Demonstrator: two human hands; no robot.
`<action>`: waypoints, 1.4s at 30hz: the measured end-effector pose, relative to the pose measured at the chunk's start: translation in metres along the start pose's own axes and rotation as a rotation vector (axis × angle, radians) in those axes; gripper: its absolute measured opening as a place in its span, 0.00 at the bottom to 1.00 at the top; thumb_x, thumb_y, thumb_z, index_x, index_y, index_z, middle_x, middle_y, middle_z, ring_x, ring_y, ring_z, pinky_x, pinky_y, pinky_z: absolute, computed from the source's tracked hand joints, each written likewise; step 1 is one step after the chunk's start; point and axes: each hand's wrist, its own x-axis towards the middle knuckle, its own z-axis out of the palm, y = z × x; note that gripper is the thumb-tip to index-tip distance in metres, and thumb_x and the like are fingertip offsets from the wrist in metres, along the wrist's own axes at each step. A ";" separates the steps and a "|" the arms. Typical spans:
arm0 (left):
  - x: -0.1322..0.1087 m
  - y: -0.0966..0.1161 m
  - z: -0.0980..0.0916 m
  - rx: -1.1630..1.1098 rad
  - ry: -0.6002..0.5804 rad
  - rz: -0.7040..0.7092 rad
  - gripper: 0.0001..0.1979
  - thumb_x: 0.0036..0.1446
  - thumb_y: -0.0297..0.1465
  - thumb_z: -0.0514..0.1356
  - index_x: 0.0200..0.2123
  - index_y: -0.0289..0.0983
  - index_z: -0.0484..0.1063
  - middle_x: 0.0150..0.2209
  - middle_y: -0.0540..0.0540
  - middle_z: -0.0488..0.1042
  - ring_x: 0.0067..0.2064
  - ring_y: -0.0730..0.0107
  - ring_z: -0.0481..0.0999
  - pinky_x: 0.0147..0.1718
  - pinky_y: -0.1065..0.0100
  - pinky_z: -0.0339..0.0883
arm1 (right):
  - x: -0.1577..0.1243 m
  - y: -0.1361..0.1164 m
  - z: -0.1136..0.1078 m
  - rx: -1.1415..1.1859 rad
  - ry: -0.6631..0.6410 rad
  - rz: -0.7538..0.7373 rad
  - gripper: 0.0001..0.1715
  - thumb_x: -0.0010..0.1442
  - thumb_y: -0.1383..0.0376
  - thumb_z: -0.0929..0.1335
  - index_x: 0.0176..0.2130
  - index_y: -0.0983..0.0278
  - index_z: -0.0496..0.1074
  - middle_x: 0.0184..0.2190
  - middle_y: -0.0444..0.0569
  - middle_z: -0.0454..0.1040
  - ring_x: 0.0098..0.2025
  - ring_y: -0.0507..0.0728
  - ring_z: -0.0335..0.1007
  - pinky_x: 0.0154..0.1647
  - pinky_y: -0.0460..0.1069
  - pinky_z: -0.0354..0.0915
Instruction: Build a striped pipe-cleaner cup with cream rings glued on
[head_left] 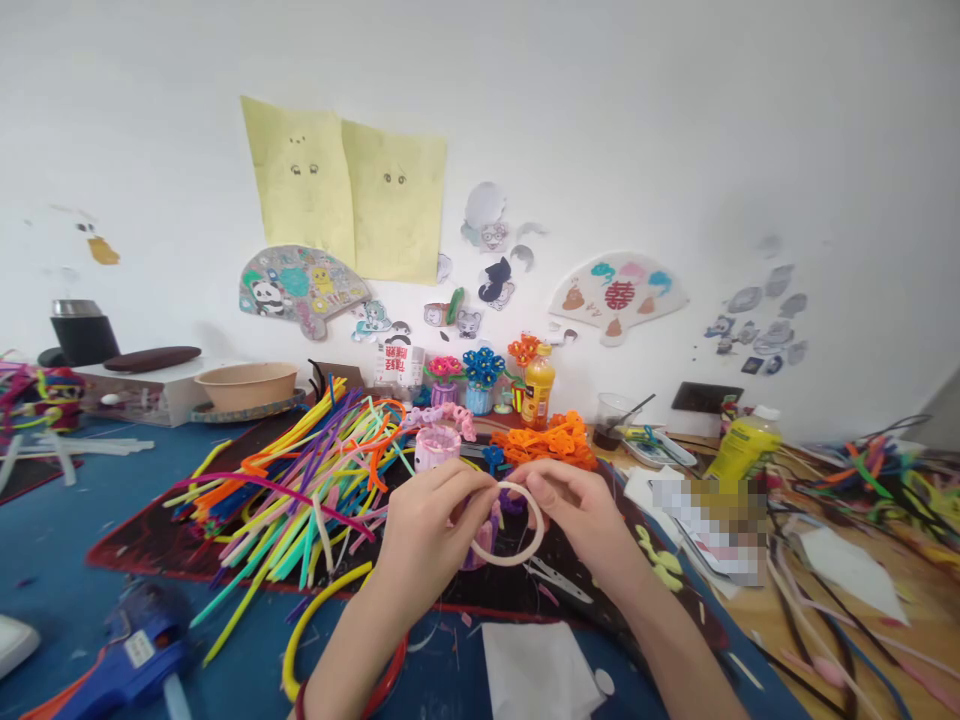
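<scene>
Both hands hold a cream-white ring (pixel 538 535), which looks like a pipe cleaner bent into a circle. My left hand (pixel 431 520) pinches its upper left between thumb and fingers. Around the upper right edge, the fingers of my right hand (pixel 581 515) are closed, with the thumb against the ring. Behind the hands stands a small pink pot (pixel 437 445) made of pipe cleaners. A purple-pink piece (pixel 491 525) shows partly behind the ring. Below lie scissors (pixel 559 578) on the dark mat and a folded white paper (pixel 532 665).
Many coloured pipe cleaners (pixel 300 500) spread across the mat to the left. A blue glue gun (pixel 139 650) lies at the front left. Orange pipe-cleaner flowers (pixel 551 440), an orange drink bottle (pixel 538 388) and a yellow bottle (pixel 746 445) stand or lie toward the back and right.
</scene>
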 end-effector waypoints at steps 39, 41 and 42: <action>0.004 0.000 0.003 -0.030 -0.185 -0.287 0.12 0.60 0.31 0.56 0.27 0.36 0.75 0.22 0.51 0.71 0.24 0.73 0.65 0.26 0.71 0.57 | -0.003 0.014 0.013 -1.258 0.184 -0.887 0.15 0.69 0.72 0.61 0.35 0.66 0.75 0.29 0.49 0.77 0.30 0.55 0.68 0.32 0.51 0.57; 0.005 0.000 0.002 -0.017 -0.186 -0.295 0.12 0.59 0.31 0.56 0.25 0.36 0.75 0.22 0.51 0.72 0.24 0.73 0.65 0.25 0.71 0.57 | -0.003 0.014 0.013 -1.252 0.165 -0.878 0.16 0.69 0.71 0.61 0.33 0.65 0.74 0.28 0.48 0.77 0.29 0.55 0.67 0.31 0.51 0.56; 0.006 0.000 0.002 -0.015 -0.184 -0.306 0.12 0.59 0.31 0.57 0.25 0.36 0.75 0.22 0.51 0.72 0.23 0.73 0.65 0.25 0.71 0.57 | -0.003 0.013 0.012 -1.231 0.164 -0.861 0.16 0.69 0.71 0.61 0.32 0.65 0.74 0.28 0.48 0.77 0.29 0.55 0.68 0.31 0.51 0.55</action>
